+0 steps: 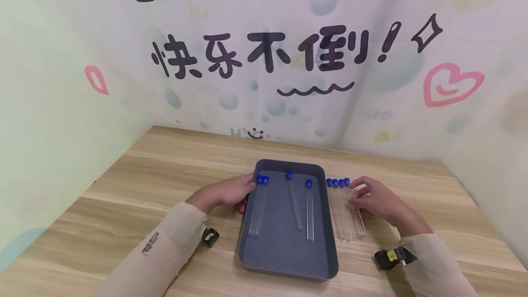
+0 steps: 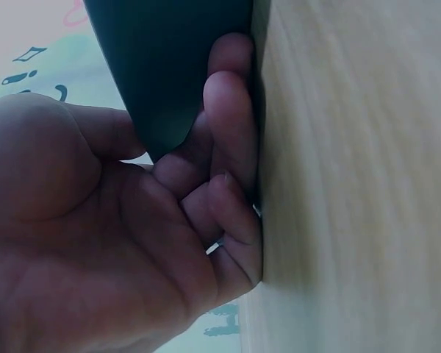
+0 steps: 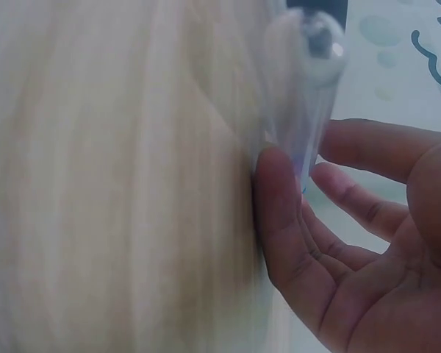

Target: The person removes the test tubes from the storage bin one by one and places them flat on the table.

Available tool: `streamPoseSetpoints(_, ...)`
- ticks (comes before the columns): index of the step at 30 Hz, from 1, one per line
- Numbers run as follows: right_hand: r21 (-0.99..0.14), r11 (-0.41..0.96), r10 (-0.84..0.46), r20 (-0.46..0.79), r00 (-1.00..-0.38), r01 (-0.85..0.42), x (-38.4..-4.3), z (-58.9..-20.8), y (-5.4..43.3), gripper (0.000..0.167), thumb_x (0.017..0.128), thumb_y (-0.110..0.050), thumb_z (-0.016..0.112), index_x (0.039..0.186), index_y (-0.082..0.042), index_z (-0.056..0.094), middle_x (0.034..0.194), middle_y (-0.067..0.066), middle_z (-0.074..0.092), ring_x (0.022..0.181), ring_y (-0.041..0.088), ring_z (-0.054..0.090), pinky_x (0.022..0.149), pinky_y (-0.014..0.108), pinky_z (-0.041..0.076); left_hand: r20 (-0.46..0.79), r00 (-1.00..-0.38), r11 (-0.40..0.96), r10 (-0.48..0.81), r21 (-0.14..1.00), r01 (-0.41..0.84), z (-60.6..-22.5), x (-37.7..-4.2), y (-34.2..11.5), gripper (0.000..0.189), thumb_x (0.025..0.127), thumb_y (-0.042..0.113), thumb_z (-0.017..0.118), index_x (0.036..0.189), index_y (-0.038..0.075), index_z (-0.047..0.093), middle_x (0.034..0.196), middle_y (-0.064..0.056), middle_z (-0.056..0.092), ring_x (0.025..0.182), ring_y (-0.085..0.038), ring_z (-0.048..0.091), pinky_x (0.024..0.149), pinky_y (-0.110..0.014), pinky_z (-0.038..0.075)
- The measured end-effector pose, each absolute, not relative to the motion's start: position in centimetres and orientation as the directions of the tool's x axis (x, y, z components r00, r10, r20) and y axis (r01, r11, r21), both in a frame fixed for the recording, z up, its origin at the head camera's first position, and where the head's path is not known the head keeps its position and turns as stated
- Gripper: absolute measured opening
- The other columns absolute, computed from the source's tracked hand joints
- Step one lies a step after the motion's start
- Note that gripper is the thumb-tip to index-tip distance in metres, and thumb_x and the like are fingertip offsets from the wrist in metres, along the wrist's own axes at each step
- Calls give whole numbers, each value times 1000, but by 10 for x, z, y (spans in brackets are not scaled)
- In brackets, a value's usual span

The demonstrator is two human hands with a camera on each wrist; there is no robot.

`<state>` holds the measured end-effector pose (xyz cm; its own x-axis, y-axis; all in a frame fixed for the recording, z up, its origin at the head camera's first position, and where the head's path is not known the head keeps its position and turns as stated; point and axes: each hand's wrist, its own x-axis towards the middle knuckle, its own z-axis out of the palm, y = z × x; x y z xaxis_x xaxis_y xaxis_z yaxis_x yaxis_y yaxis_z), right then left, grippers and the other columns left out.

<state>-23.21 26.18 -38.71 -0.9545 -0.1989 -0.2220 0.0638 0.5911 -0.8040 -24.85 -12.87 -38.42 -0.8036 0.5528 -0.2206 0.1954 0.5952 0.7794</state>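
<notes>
A grey rectangular tray [image 1: 288, 253] stands on the table, holding capped glass test tubes. Two tubes lie together [image 1: 256, 210] at its left, one slants mid-tray [image 1: 294, 203], and another [image 1: 310, 212] lies to the right. My left hand [image 1: 235, 190] grips the tray's left side, thumb at the rim. In the left wrist view, curled fingers [image 2: 231, 125] press its outer wall. Outside the tray's right wall, several blue-capped test tubes [image 1: 341, 210] lie side by side. My right hand [image 1: 379, 203] holds the rightmost test tube [image 3: 316, 95] between thumb and fingers near its cap.
The wood-grain table [image 1: 185, 150] reaches back to a printed wall cloth [image 1: 264, 104] with black lettering. Light walls stand at left and right. Each forearm wears a pale sleeve and a black wrist strap [image 1: 389, 259].
</notes>
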Motion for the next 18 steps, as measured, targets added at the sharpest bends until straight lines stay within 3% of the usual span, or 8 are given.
streamPoseSetpoints(18, -770, 637, -191, -212, -958, 44, -232, -388, 263, 44, 92, -7, 67, 130, 4, 48, 108, 23, 61, 76, 21, 66, 68, 38, 61, -217, -806, 597, 551, 777, 198, -385, -250, -128, 41, 109, 15, 25, 147, 9, 40, 68, -5, 58, 56, -19, 58, 55, -29, 48)
